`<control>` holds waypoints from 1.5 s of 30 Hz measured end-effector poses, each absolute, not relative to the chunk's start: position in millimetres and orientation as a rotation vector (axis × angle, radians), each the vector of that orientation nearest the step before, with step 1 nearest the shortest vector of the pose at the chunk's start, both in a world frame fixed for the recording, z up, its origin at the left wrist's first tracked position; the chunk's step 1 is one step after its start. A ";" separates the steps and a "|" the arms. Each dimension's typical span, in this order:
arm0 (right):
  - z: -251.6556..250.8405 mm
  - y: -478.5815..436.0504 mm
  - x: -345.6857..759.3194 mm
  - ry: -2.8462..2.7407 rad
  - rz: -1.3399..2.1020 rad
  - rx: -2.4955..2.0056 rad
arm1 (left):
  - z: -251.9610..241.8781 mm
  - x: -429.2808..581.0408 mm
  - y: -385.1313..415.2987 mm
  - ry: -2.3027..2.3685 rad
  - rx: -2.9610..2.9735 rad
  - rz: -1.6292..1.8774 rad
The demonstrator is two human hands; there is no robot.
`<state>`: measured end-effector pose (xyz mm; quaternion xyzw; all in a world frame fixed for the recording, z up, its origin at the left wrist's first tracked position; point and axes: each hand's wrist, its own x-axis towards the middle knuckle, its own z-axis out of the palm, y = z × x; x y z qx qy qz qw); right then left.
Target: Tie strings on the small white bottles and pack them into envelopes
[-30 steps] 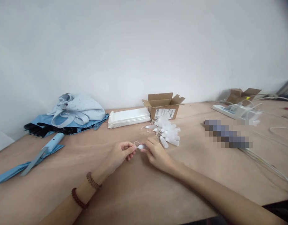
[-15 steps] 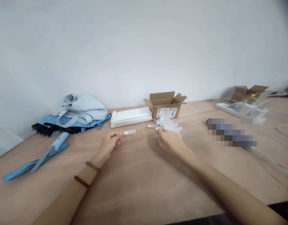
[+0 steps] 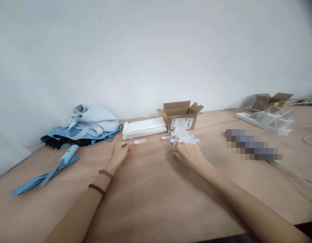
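My left hand (image 3: 120, 152) lies on the wooden table (image 3: 150, 202), fingers pinched on the string of a small white plastic piece (image 3: 140, 141) that rests just in front of a stack of white flat packets (image 3: 143, 127). My right hand (image 3: 188, 154) reaches into a pile of the same small white stringed pieces (image 3: 183, 136), fingers curled at the pile's near edge; what they grip is hidden. An open cardboard box (image 3: 180, 114) with a label stands right behind the pile.
A pale blue bag (image 3: 91, 121) on blue and black cloth lies at the back left, with a blue strap-like piece (image 3: 51, 168) nearer. At the right are a blurred-out object (image 3: 253, 144), a power strip (image 3: 262, 118) with cables, and a second open box (image 3: 271, 99).
My hands parted: the left carried one white piece leftward and set it down by the packets. The right moved back to the pile.
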<state>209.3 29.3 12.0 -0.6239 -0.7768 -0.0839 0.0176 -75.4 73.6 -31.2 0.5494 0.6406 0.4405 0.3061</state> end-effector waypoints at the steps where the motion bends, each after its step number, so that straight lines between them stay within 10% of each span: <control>1: 11.3 29.5 209.1 -2.413 -0.262 -1.942 | -31.1 -75.2 73.4 1.713 1.484 1.160; 20: 11.3 23.9 210.3 -2.428 -0.135 -1.926 | -20.6 -56.3 59.6 1.826 1.728 1.005; 34: 22.3 16.8 199.0 -1.846 0.930 -1.172 | -18.8 -12.0 27.1 1.205 1.555 0.948; 45: 22.8 18.1 206.2 -1.764 0.970 -1.161 | -11.5 -9.4 18.2 1.248 1.479 1.007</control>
